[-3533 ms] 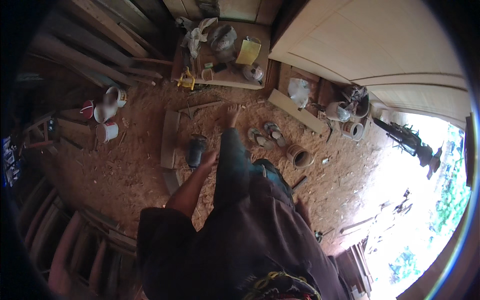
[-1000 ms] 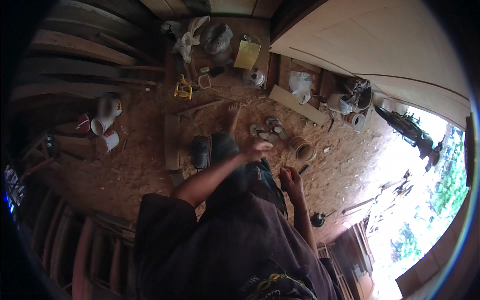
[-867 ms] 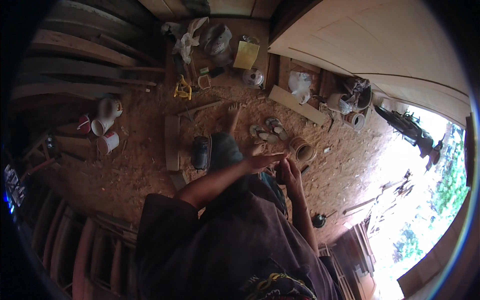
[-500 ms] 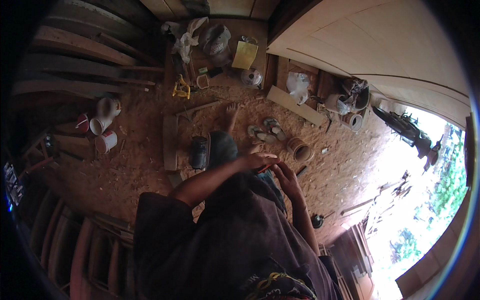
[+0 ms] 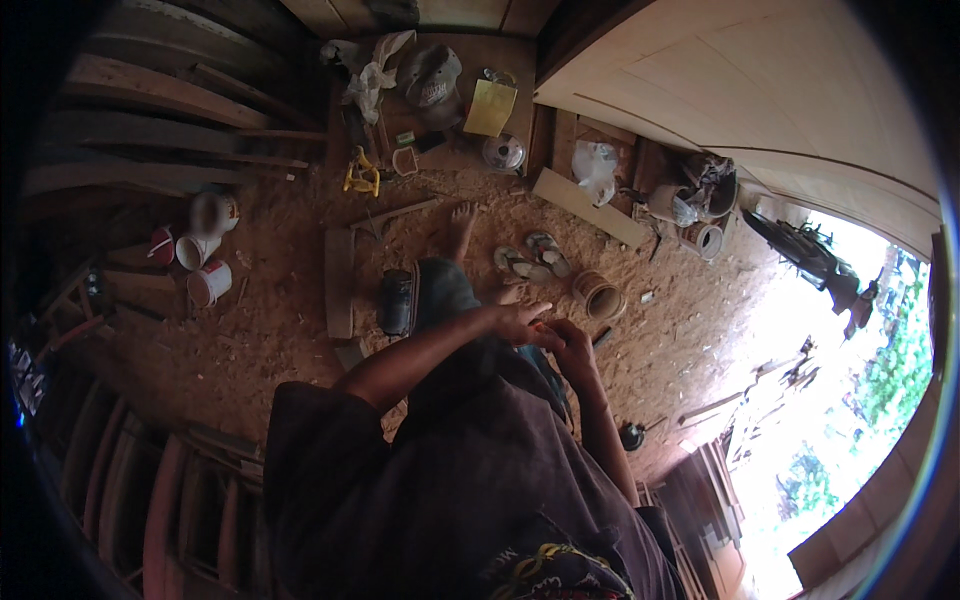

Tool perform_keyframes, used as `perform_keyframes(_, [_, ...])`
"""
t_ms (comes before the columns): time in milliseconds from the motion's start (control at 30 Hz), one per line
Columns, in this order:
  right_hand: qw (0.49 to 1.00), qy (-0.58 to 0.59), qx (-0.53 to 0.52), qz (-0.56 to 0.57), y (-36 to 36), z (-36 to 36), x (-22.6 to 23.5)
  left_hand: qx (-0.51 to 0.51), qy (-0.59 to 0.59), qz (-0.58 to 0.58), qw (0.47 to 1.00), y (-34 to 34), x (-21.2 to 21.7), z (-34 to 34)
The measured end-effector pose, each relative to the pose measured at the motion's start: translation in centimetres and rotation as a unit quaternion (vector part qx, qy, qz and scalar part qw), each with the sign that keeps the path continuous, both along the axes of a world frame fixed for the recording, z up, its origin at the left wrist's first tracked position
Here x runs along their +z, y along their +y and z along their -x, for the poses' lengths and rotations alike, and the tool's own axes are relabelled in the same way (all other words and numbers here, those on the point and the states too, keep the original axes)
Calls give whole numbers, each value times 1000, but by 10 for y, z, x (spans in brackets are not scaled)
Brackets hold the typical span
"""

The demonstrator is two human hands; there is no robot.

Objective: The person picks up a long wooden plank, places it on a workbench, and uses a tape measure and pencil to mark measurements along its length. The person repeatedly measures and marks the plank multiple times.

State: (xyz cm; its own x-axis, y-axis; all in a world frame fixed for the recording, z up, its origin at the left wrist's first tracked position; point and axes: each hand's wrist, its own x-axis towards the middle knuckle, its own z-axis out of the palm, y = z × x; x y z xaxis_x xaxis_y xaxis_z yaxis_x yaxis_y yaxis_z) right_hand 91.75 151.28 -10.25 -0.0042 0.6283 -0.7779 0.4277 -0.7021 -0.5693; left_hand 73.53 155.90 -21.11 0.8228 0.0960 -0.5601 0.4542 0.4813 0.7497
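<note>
Over the knee, the left hand [image 5: 520, 322] and right hand [image 5: 572, 345] meet. Both touch a tiny orange thing [image 5: 541, 328], too small to name. I cannot tell if either grip is closed. A dark tool [image 5: 396, 301] lies untouched on the sawdust floor [image 5: 270, 320].

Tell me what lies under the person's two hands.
The left hand and right hand meet over the lap: dark trousers show beneath. Anything pinched between the fingers is hidden.
</note>
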Motion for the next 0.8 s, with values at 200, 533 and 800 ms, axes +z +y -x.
perform_keyframes(200, [997, 33, -53, 44, 1, 6, 6, -41, 24, -91, 995, 14, 24, 11])
perform_keyframes(533, [994, 61, -90, 22, -5, -1, -3, 26, 23, -93, 995, 19, 16, 15])
perform_keyframes(800, [993, 43, -104, 42, 4, -5, -3, 64, 2, -132, 989, 17, 10, 12])
